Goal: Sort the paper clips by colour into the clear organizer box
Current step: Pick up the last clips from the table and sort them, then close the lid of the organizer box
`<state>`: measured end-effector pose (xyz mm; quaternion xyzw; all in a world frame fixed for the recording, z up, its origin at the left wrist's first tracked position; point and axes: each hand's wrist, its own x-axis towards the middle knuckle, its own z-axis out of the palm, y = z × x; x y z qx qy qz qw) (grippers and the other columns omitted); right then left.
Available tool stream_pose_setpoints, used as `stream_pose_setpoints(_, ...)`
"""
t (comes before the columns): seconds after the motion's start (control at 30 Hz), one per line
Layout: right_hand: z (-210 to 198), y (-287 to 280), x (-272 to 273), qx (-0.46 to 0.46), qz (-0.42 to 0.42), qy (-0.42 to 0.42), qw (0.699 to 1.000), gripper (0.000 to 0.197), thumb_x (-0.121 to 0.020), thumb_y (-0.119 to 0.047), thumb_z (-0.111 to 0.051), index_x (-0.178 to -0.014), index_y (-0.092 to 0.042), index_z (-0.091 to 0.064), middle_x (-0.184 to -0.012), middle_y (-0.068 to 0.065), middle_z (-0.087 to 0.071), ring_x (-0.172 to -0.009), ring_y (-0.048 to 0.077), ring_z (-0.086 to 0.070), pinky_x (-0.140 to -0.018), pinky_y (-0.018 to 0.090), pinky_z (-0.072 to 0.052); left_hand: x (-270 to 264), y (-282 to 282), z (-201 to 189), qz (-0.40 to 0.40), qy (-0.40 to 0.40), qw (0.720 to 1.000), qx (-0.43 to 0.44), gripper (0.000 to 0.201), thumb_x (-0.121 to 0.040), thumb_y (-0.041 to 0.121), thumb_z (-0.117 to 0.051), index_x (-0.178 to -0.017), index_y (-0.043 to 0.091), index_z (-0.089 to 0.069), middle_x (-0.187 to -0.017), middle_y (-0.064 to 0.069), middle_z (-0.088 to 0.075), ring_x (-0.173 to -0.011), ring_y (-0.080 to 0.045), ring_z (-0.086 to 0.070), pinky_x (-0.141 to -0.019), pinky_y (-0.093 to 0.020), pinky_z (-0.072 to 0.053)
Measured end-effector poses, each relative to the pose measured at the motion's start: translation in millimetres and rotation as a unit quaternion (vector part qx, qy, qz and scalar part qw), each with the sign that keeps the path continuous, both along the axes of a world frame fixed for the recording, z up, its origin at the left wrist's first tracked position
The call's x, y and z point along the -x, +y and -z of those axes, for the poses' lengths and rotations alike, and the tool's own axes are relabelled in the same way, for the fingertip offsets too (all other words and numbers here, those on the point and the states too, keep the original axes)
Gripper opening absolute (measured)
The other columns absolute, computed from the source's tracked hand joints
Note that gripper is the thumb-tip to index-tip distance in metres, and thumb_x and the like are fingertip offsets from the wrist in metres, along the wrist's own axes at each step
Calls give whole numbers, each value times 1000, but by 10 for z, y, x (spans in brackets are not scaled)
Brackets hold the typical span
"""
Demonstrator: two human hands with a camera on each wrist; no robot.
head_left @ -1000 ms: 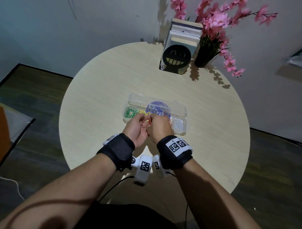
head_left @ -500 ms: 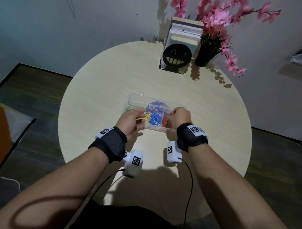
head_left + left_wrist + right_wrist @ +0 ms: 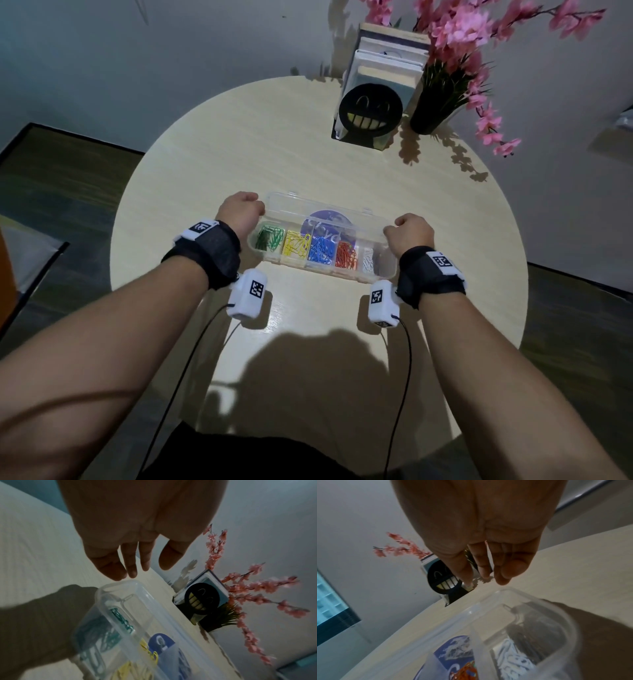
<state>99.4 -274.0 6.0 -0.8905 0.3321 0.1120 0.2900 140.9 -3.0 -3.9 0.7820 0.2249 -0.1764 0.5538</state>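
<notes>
Nearest to me, at 6 o'clock, are my two arms with black wrist bands. A little farther out, my left hand [image 3: 239, 212] is at the box's 9 o'clock end and my right hand [image 3: 409, 233] is at its 3 o'clock end. From above they look like fists. But my wrist views show the fingers [image 3: 130, 566] hanging loose just over the box corners, holding nothing, and I cannot tell if they touch it.

The box [image 3: 322, 270] lies between my hands, in the middle of the worktop [image 3: 308, 164]. Its lid [image 3: 284, 205] is open and lies flat on the far side. The clips [image 3: 320, 248] sit in rows by colour: green, yellow, blue, red, white. I see no loose clips, so I think the sorting is done.

What could go wrong? The lid is not shut. If I bump or tip the box, clips could hop into the wrong row or spill.

Far off, at 1 o'clock, are books [image 3: 387, 68] and pink flowers [image 3: 459, 31].
</notes>
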Motion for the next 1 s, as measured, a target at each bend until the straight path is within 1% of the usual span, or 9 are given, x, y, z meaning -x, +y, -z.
stream_pose_setpoints(0.17, 71, -62, 3, -103, 25, 38, 994, 56, -89, -36, -60, -126, 5, -50, -126, 19, -57, -105, 39, -60, -92, 49, -50, -164, -115, -24, 104, 62, 991, -61, 57, -87, 11, -55, -142, 5, -39, -146, -14, -41, -131, -31, -42, -106, -37, -39)
stream_pose_setpoints(0.27, 92, -71, 15, -138, 31, 28, 990, 65, -91, -44, -55, -137, -1, -42, -140, 15, -48, -120, 35, -51, -100, 47, -46, -215, -157, -20, 84, 78, 993, -1, 48, -88, 11, -53, -135, 8, -46, -141, -18, -46, -126, -34, -48, -95, -37, -41)
stream_pose_setpoints(0.33, 102, -92, 24, -156, 35, 5, 987, 63, -93, -45, -50, -137, -2, -41, -139, 16, -47, -121, 34, -50, -103, 47, -43, -203, -151, -12, 53, 81, 994, 49, 25, -85, 16, -54, -110, 17, -57, -120, -14, -57, -111, -28, -49, -84, -34, -39)
stream_pose_setpoints(0.43, 96, -123, 44, -200, 61, -29, 978, 67, -94, -54, -41, -145, -11, -32, -144, 10, -43, -126, 30, -48, -107, 44, -39, -169, -136, 33, -17, 100, 986, 136, 32, -81, 34, -57, -107, 16, -62, -118, -7, -58, -113, -28, -51, -93, -37, -40)
stream_pose_setpoints(0.53, 12, -110, 58, -223, 93, -49, 969, 75, -91, -67, -25, -145, -15, -32, -145, 5, -44, -117, 25, -53, -103, 40, -41, -109, -168, 29, -66, 96, 969, 218, 26, -92, 44, -49, -102, 23, -60, -87, 1, -61, -72, -13, -59, -66, -24, -44)
stream_pose_setpoints(0.63, -62, -115, 114, -280, 148, -84, 945, 68, -93, -66, -16, -138, -22, -43, -114, -4, -61, -94, 17, -60, -87, 33, -45, -57, -169, 29, -102, 64, 960, 251, 29, -95, 51, -42, -92, 24, -54, -59, 6, -57, -51, -8, -56, -54, -21, -40)
stream_pose_setpoints(0.73, -10, -97, 184, -309, 186, -130, 924, 70, -93, -67, -15, -132, -21, -50, -117, 4, -61, -96, 24, -60, -88, 32, -44, -35, -95, 74, -127, 35, 946, 295, 38, -95, 55, -40, -100, 20, -53, -73, 1, -50, -66, -14, -49, -59, -23, -43)
stream_pose_setpoints(0.87, 78, -52, 357, -327, 208, -185, 903, 57, -92, -66, -27, -99, -20, -59, -100, 2, -56, -78, 18, -53, -68, 30, -43, 41, -2, 119, -108, 32, 941, 319, 38, -97, 49, -38, -79, 18, -51, -77, 0, -52, -67, -14, -48, -62, -25, -45)
stream_pose_setpoints(1.0, 162, -59, 629, -273, 144, -214, 927, 23, -97, -34, -48, -104, -16, -61, -101, 4, -64, -82, 16, -61, -65, 19, -50, 174, 168, 122, 75, 9, 991, 108, 16, -92, 25, -51, -87, 22, -66, -113, -9, -64, -88, -21, -59, -79, -31, -47)
